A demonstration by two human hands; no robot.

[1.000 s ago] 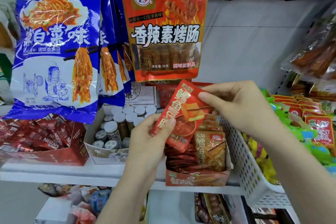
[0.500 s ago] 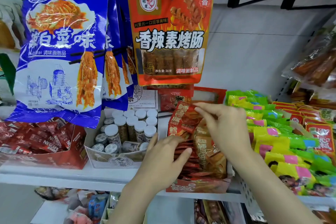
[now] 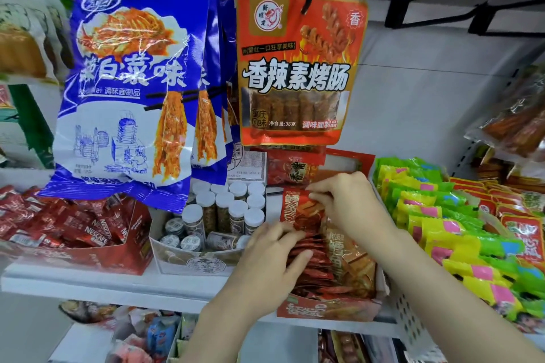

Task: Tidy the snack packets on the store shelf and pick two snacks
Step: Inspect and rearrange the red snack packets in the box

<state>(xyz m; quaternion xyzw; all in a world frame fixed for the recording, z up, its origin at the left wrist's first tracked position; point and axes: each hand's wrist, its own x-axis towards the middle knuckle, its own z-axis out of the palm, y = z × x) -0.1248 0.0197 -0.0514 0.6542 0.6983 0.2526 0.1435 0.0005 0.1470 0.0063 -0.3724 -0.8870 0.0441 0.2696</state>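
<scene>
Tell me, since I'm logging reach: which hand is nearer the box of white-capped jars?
Left. The left hand rests on the red packets right beside the jar box; the right hand is farther right, pinching the upright red packet.

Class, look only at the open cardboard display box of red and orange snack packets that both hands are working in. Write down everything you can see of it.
The display box is red printed cardboard with a low front wall bearing white characters and a pale, bent right flap. It sits on the white shelf, between the jar carton and a white basket. Glossy red packets stand packed on edge inside, orange ones at the right. The left hand rests on the red row; the right hand pinches one red packet at the back.
</scene>
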